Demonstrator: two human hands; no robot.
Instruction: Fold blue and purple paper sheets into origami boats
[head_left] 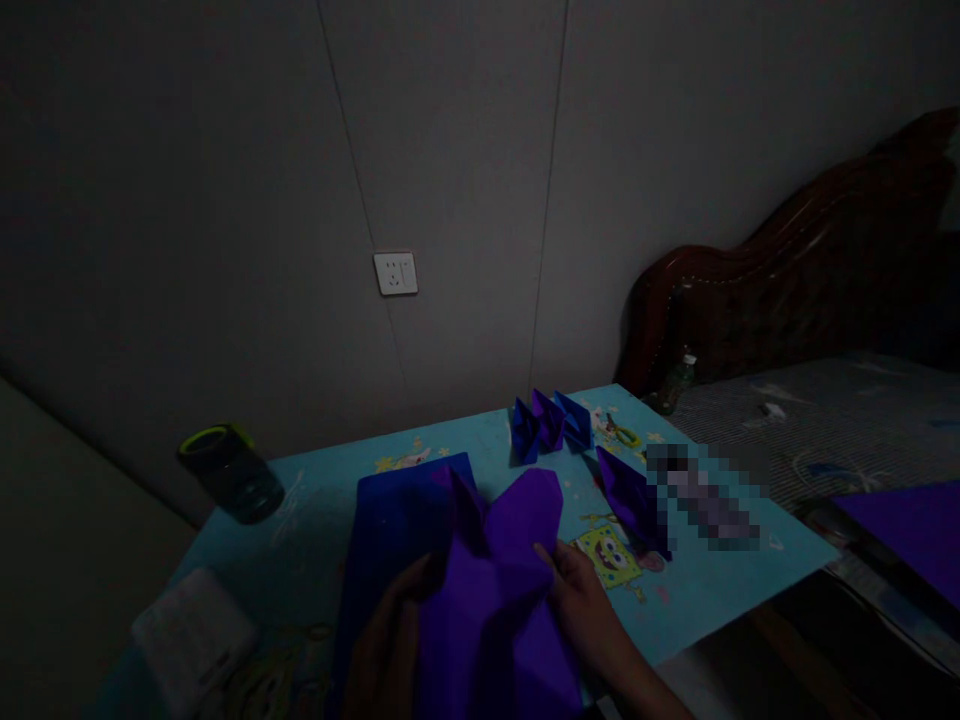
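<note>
Between my two hands is a large sheet of purple paper [487, 600], partly folded, with two pointed flaps standing up at its far end. My left hand [397, 620] grips its left edge, fingers curled and dim in the shadow. On the right side, my right hand [577, 595] pinches the paper with the thumb on top. Beneath the paper lies a dark blue flat sheet or folder [405, 510]. To the right of my right hand sits a folded purple paper boat [630, 500].
Small folded paper pieces in blue and purple [547, 425] stand at the table's back, beside green-handled scissors [622, 432]. A dark cup [232, 475] and a white box [193, 635] are at left. Purple sheets [907, 530] and a bottle [679, 383] lie toward the bed.
</note>
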